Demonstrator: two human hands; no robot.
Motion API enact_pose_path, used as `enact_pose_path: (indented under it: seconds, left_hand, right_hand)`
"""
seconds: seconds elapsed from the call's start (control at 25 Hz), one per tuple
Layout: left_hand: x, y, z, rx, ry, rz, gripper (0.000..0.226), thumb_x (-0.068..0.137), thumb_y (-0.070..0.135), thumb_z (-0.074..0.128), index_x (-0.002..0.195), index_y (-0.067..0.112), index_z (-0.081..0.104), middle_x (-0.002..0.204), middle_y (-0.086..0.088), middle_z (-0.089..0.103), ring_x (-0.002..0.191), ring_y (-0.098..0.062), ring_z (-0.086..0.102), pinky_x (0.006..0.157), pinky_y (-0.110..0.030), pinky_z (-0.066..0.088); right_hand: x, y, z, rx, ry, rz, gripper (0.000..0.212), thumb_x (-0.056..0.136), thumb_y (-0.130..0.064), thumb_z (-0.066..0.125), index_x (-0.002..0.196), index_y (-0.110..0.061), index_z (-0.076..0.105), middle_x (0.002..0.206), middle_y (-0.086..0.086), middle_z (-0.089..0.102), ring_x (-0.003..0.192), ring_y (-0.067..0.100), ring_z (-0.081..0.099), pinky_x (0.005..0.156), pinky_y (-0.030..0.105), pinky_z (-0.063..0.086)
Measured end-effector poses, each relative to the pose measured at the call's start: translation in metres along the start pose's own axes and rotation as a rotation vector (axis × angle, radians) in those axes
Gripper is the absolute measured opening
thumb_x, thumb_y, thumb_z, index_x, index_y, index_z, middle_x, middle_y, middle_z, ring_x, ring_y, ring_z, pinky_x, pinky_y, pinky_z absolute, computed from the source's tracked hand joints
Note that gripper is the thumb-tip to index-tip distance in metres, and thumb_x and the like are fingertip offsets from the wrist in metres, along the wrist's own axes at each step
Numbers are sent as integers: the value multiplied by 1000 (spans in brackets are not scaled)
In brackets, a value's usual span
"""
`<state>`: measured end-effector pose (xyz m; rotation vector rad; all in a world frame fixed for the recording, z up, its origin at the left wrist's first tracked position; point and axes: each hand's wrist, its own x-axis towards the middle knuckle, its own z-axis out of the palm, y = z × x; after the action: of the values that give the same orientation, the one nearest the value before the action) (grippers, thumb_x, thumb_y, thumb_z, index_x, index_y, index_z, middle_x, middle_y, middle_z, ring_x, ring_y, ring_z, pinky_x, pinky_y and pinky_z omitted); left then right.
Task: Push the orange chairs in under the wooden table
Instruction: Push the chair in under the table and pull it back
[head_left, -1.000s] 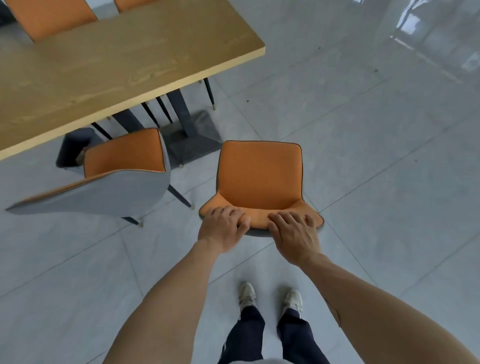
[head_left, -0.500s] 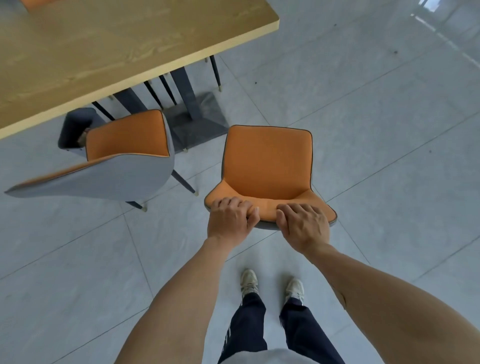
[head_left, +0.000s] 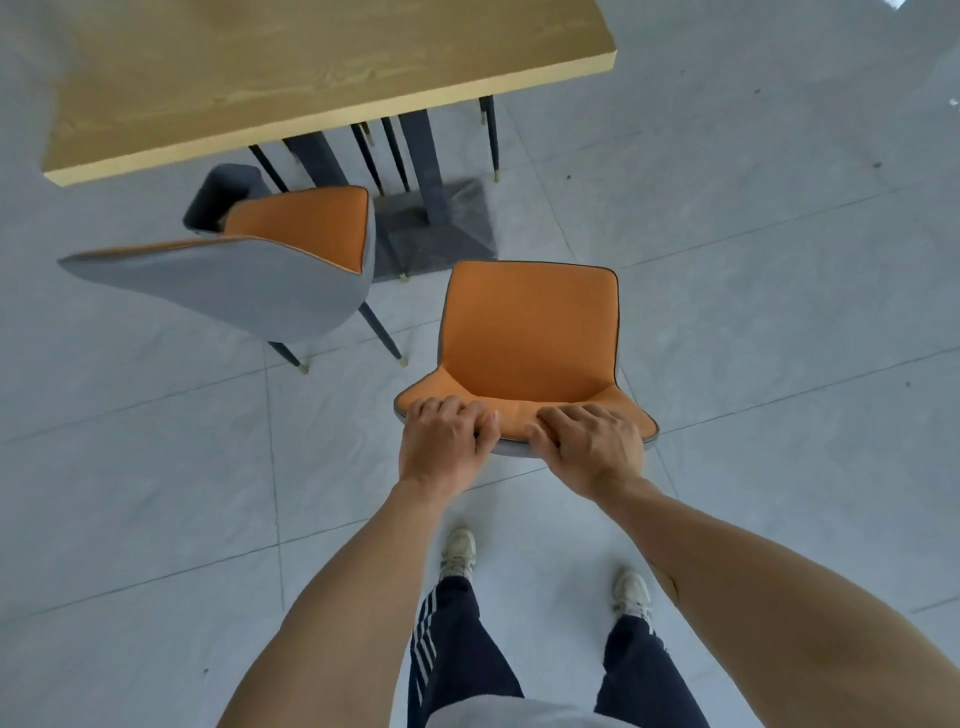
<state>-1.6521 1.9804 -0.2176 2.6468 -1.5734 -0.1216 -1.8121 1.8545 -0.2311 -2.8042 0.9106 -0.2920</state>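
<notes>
- Orange upholstered chairs with grey shell backs and dark tapered legs are what you are moving; the right-hand chair stands on the pale grey tiled floor, well clear of the light wooden counter, with its seat facing the counter's near edge.
- Your left hand and right hand both grasp the top rim of that chair's backrest, fingers curled over onto the orange side, set side by side near the middle.
- Spread your hands a little wider along the rim if you can; a broader hold should stop the chair from twisting as it slides.
- Push low and level rather than down, so that the front legs do not dig in and tip the seat forward.
- Aim the seat just right of the counter's dark pedestal leg and base plate; they sit close to the chair's line of travel and could catch a leg.
- Watch the gap to the second orange chair on the left, which is angled and only partly under the counter; keep the two from knocking.
- Step forward with the chair instead of overreaching.
</notes>
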Motion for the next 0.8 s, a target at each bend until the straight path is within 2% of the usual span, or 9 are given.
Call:
enact_pose_path:
  seconds: [0.16, 0.28, 0.4, 0.52, 0.64, 0.72, 0.8]
  left_hand:
    - [-21, 52, 9, -31, 64, -150, 54, 99, 48, 27, 97, 20, 72, 92, -5, 73, 85, -26, 65, 83, -39, 47]
    - [-32, 95, 14, -69, 92, -272, 51, 98, 49, 30, 95, 21, 73, 91, -4, 74, 85, -27, 66, 83, -39, 46]
    - [-42, 120, 18, -82, 93, -350, 50, 99, 50, 29, 95, 23, 71, 93, -2, 73, 87, -26, 65, 84, -39, 45]
    - [-46, 128, 21, -55, 123, -411, 51, 99, 51, 27, 91, 23, 70, 91, 0, 71, 88, -27, 63, 90, -46, 41]
    - [-47, 135, 28, 7, 162, -498, 47, 99, 50, 32, 87, 25, 69, 91, 1, 68, 94, -29, 58, 102, -68, 27]
    - [-45, 137, 31, 2, 165, -509, 47, 99, 50, 33, 85, 24, 70, 90, 0, 68, 94, -30, 57, 101, -68, 28]
    - [-40, 134, 32, 21, 190, -483, 49, 99, 49, 33, 83, 22, 71, 87, -2, 68, 90, -29, 57, 95, -61, 33]
  right_hand:
    - [-8, 49, -6, 27, -24, -165, 69, 97, -66, 16, 82, -28, 71, 73, -6, 72, 70, 22, 68, 54, 27, 45]
    - [-3, 85, -17, 9, -135, -285, 71, 95, -69, 12, 94, -32, 72, 83, -8, 73, 80, 21, 67, 61, 32, 51]
    - [0, 101, -26, -27, -224, -373, 73, 93, -71, 7, 101, -35, 70, 89, -10, 72, 88, 19, 65, 67, 31, 50]
    - [-13, 99, -29, -66, -170, -301, 69, 96, -66, 12, 97, -32, 71, 91, -8, 73, 92, 22, 65, 82, 36, 44]
    - [-35, 88, -26, -47, -105, -117, 57, 97, -60, 24, 91, -28, 71, 96, -8, 73, 99, 25, 62, 99, 50, 33]
    - [-38, 85, -26, -16, -108, -78, 54, 96, -58, 28, 90, -26, 71, 97, -8, 72, 100, 25, 60, 98, 49, 32]
    - [-29, 85, -26, -32, -108, -88, 52, 96, -55, 29, 87, -26, 72, 94, -7, 73, 95, 24, 61, 90, 42, 34]
